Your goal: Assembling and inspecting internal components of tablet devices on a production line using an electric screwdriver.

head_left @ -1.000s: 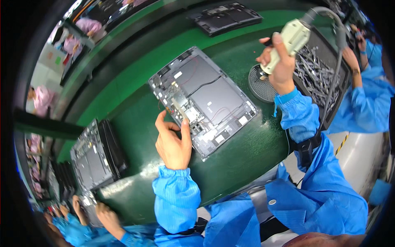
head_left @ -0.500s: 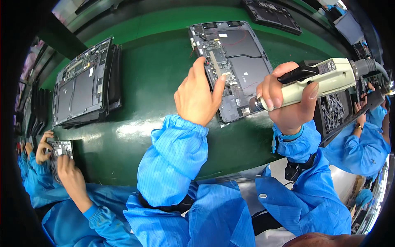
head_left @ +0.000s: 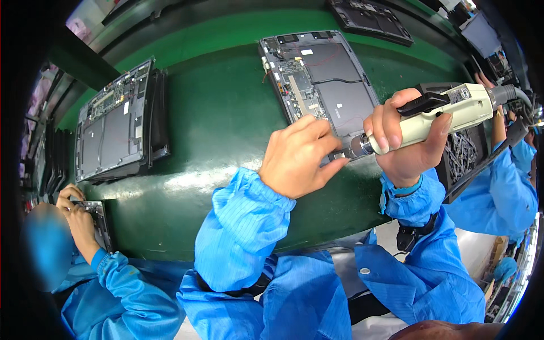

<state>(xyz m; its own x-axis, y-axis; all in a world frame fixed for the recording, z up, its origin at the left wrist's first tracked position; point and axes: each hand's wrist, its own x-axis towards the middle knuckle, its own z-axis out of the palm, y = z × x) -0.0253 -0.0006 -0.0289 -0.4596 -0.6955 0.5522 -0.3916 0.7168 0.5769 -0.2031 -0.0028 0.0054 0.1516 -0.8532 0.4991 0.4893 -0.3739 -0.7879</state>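
Observation:
My right hand (head_left: 405, 133) is wrapped round a cream electric screwdriver (head_left: 470, 110) with a black lever, its metal nose pointing left. Under the nose lies an opened laptop-like device (head_left: 340, 71), showing a circuit board, dark flat panels and thin red wires. My left hand (head_left: 300, 156) rests over the device's near left corner. Its fingers are bent and drawn together beside the screwdriver's tip; whatever they pinch is hidden.
Similar opened devices (head_left: 110, 122) are stacked at left, and another (head_left: 371, 22) lies at the far right. A dark tray (head_left: 450, 192) of small metallic parts stands right of my right hand. At lower left, a co-worker's hand (head_left: 82, 224) works on a smaller device (head_left: 102, 218).
My left hand has moved from the device's left edge, right and nearer, to the screwdriver's tip. The screwdriver has shifted slightly right. The co-worker's hands have come together.

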